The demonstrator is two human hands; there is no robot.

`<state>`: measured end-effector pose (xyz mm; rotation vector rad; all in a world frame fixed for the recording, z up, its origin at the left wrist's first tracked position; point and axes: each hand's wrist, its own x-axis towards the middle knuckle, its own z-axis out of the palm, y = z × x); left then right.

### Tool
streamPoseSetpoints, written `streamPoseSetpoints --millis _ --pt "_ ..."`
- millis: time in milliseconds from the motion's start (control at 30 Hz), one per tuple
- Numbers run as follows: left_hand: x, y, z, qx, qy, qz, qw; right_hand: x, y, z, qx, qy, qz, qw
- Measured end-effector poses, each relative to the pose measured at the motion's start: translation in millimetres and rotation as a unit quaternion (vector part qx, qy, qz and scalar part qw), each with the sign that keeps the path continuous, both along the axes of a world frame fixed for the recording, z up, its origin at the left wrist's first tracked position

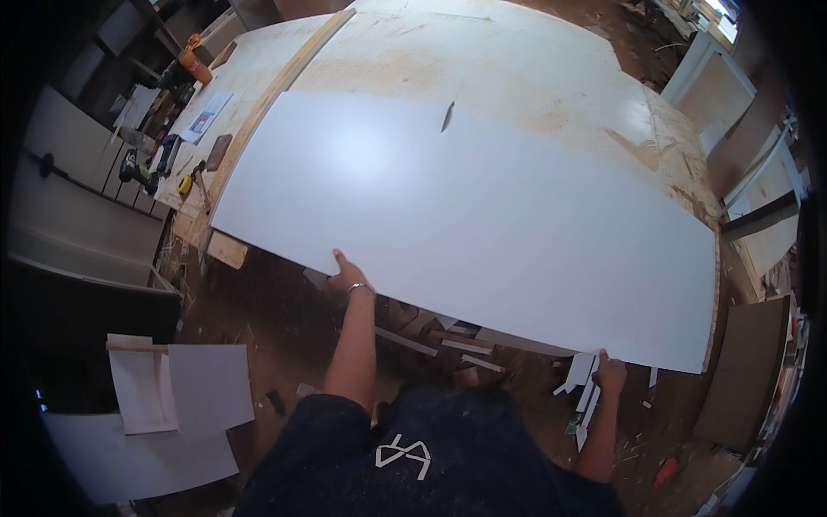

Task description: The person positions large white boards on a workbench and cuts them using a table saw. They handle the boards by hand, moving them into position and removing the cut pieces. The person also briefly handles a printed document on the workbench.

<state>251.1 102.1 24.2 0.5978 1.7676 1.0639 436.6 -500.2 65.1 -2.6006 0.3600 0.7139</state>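
A large white panel [482,233] lies on the worktable [431,43], its near edge jutting out toward me. My left hand [347,274] grips that edge left of the middle, thumb on top and fingers hidden underneath. Farther right, my right hand [610,372] closes on the same edge near the panel's right end. A thin dark pointed object [447,116], too small to name, is at the panel's far edge. Along the left end of the panel runs a long wooden strip [284,77], fixed or lying on the table.
On the table's left are a cordless drill [138,171], a yellow tape measure [184,183], a brown block [219,152], a printed sheet [205,118] and an orange bottle [195,65]. Offcuts [469,345] litter the floor below. White boards [211,388] stand lower left; a brown panel [743,370] leans right.
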Motion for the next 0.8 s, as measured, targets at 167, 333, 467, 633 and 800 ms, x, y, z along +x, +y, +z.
streamPoseSetpoints --millis 167,333,467,633,800 --pt "-11.8 5.8 -23.5 -0.023 0.15 -0.078 0.985 -75.2 167.5 11.9 0.055 -0.294 0.418 0.858" --pt "-52.5 24.9 -31.8 0.049 0.199 -0.221 0.953 -75.6 254.7 28.6 0.079 -0.338 0.538 0.768" --pt "-69.5 22.9 35.5 0.16 0.46 -0.342 0.804 -73.7 251.2 20.3 0.058 -0.353 0.537 0.764" --pt "-68.4 84.9 26.4 0.191 0.57 -0.487 0.634 -75.3 262.2 16.6 0.073 -0.36 0.542 0.756" --pt "-51.4 3.1 31.3 0.349 0.492 -0.697 0.389 -73.5 261.5 16.8 0.051 -0.349 0.54 0.764"
